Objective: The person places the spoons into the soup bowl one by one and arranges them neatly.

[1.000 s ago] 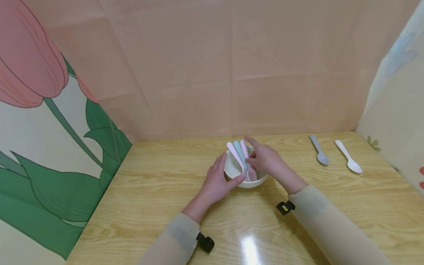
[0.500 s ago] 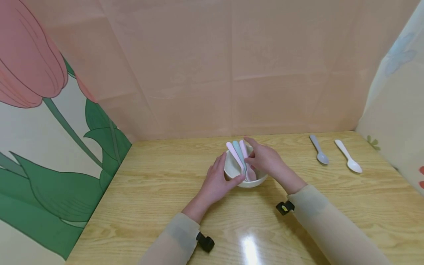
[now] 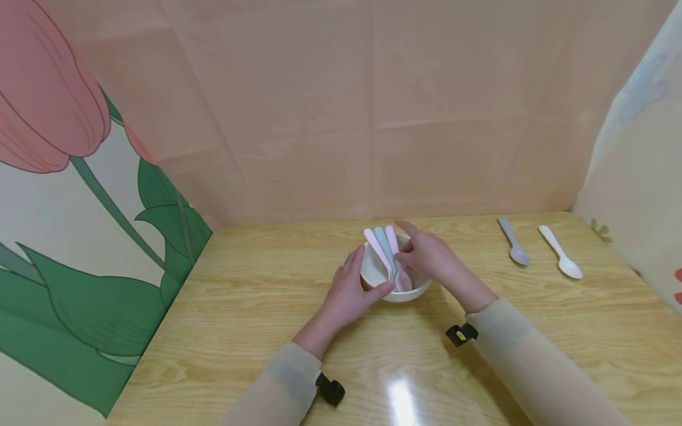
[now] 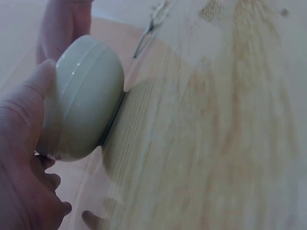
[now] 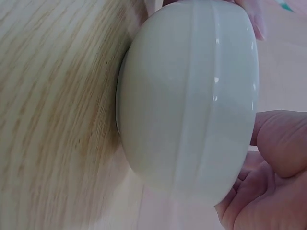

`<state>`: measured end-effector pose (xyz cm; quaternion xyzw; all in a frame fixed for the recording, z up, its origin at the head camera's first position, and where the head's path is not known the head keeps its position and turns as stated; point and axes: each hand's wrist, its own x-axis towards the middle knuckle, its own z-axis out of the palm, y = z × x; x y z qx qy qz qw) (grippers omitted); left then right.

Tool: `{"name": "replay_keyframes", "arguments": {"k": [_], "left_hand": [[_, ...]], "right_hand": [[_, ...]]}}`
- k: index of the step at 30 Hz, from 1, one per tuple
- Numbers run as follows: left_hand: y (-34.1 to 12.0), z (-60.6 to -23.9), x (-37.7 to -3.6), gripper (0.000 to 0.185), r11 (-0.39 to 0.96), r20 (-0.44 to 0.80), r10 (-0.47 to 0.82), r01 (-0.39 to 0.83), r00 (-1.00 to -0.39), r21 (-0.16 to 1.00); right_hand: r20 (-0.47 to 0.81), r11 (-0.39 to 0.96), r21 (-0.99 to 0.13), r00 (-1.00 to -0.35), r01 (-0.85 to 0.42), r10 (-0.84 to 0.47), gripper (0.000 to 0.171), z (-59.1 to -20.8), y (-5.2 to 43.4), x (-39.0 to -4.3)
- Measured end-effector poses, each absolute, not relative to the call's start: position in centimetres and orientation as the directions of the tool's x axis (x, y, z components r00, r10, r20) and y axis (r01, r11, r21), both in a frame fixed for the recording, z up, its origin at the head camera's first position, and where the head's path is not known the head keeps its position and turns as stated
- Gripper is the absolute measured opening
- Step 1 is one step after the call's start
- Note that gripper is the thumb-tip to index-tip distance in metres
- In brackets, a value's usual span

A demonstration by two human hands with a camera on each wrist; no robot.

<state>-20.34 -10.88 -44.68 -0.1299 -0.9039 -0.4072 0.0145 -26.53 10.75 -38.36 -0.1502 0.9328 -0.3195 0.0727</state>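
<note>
A white bowl (image 3: 379, 273) stands on the wooden table, holding three pastel spoons that lean on its far rim. My left hand (image 3: 347, 294) grips its left side, thumb over the near rim and fingers along the outside; the left wrist view shows this hand (image 4: 19, 129) around the bowl (image 4: 88, 103). Over the right rim, my right hand (image 3: 429, 254) pinches the right-hand pink spoon (image 3: 404, 280) by its handle. The teal spoon (image 3: 380, 235) and another pale pink spoon (image 3: 373, 239) lie beside it. In the right wrist view the bowl wall (image 5: 192, 96) hides the spoons.
Farther right on the table (image 3: 256, 284) lie a grey spoon (image 3: 517, 253) and a white spoon (image 3: 569, 266), apart from each other. A pink cloth backdrop (image 3: 298, 148) rises behind the table's far edge. Printed side panels (image 3: 106, 296) flank it.
Almost nothing has moved. My right hand and the pink spoon under its thumb have shifted very slightly; the left hand and the bowl keep their places.
</note>
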Motion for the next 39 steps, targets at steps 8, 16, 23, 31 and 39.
{"name": "replay_keyframes", "arguments": {"k": [8, 16, 23, 31, 39], "left_hand": [[-10.8, -44.6, -20.3, 0.113, 0.643, 0.112, 0.202, 0.218, -0.973, 0.735], [-10.8, -44.8, -20.5, 0.113, 0.641, 0.109, 0.201, 0.214, -0.974, 0.737], [-10.8, -44.7, -20.4, 0.114, 0.637, 0.122, 0.207, 0.228, -0.971, 0.737], [-10.9, -44.8, -20.4, 0.114, 0.631, 0.141, 0.218, 0.249, -0.966, 0.735], [-10.9, -44.8, -20.5, 0.113, 0.639, 0.143, 0.212, 0.248, -0.967, 0.729]], "right_hand": [[0.030, 0.704, -0.659, -0.944, -0.266, -0.329, 0.078, -38.3, 11.5, -26.1], [0.110, 0.683, -0.672, -0.951, -0.285, -0.288, 0.072, -37.9, 12.4, -25.6], [0.175, 0.678, -0.673, -0.954, -0.296, -0.242, 0.069, -37.9, 13.2, -25.3], [0.240, 0.672, -0.672, -0.950, -0.309, -0.197, 0.071, -37.5, 14.2, -25.1], [0.265, 0.694, -0.653, -0.950, -0.304, -0.167, 0.071, -37.2, 15.3, -25.3]]}}
